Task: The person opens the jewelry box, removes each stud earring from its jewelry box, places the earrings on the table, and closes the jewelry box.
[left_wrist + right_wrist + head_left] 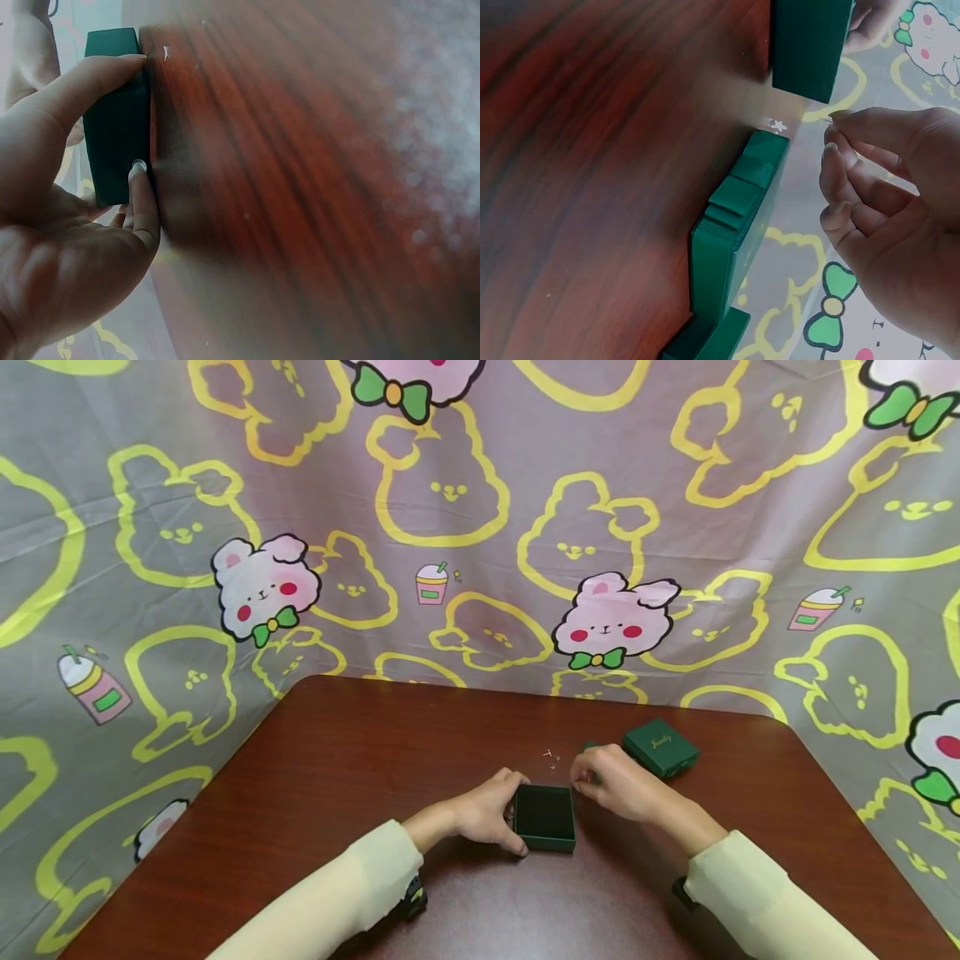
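A small open green box [546, 842] with a dark inside stands on the table. My left hand [487, 812] holds it by its left side, thumb at the front and fingers at the back. The left wrist view shows that thumb and a fingertip against the green wall of the box [116, 142]. To the right of the box, my right hand [618, 783] is raised, its thumb and index fingertips pinched together on a tiny thin piece, mostly hidden. Small shiny earrings [552, 761] lie behind the box; one star-shaped earring [778, 125] shows in the right wrist view.
A green lettered box piece [662, 745] lies at the back right. Beside it, partly behind my right hand, is a green block with ridges and grooves [735, 199]. The brown table [360, 752] ends at a patterned cloth [480, 568] behind and at the sides.
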### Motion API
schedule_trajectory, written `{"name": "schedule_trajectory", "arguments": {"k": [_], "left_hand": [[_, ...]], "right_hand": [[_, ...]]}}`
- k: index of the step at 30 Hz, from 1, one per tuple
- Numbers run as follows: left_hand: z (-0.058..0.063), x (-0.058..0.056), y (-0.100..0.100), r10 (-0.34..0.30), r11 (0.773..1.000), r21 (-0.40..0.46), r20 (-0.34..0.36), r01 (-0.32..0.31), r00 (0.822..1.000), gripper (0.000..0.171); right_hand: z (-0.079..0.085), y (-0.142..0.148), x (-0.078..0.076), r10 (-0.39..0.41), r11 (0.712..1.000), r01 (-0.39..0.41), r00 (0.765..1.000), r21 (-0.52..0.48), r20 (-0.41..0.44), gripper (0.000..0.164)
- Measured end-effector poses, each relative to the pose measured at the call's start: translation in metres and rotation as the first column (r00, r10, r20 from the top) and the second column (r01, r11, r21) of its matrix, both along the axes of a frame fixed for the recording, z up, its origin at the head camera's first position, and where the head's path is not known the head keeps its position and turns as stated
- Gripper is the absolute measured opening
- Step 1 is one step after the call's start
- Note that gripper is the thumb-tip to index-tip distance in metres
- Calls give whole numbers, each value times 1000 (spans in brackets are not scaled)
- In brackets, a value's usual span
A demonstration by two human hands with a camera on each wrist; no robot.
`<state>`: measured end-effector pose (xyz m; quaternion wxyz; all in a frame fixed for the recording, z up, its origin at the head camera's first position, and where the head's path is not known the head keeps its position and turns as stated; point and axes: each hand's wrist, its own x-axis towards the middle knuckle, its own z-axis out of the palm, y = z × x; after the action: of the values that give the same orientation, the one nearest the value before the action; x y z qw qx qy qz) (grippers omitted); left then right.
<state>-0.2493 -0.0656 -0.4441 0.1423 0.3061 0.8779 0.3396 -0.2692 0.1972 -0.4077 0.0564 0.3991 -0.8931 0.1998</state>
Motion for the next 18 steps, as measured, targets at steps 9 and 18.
{"name": "schedule_trajectory", "arguments": {"k": [9,18], "left_hand": [[-1,0,1,1,1000,-8,-12,-1,1000,79],[-4,-2,1,1,1000,-6,-12,-1,1000,78]], "right_hand": [[-4,-5,-17,-54,999,54,998,5,31,10],[-8,-14,-32,-84,996,83,994,12,73,14]]}}
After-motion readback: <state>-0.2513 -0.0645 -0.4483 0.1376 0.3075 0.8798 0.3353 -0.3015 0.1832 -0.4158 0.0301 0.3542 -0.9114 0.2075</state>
